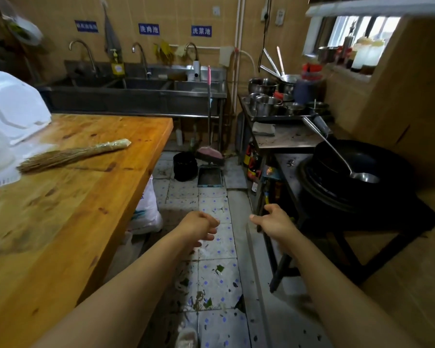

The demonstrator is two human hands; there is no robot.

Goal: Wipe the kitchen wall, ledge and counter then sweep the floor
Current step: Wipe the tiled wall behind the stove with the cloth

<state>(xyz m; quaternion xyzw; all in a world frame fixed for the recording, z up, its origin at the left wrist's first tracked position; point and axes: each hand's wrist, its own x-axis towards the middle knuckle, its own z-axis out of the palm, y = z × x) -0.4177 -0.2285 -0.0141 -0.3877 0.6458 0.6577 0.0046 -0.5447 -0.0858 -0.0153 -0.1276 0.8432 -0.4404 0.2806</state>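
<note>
Left grip (199,226) loosely curled, right grip (274,222) spread — both carrying nothing, likely heading toward broom (209,111) leaning by sink — littered floor (216,280) awaiting sweeping.

There is only one view — the head camera, wide-angle. It looks forward and down along the aisle floor (217,249), toward the sinks (136,92) at the far wall. The table (68,209) is near on the left, the wok (347,162) on the right.
</note>
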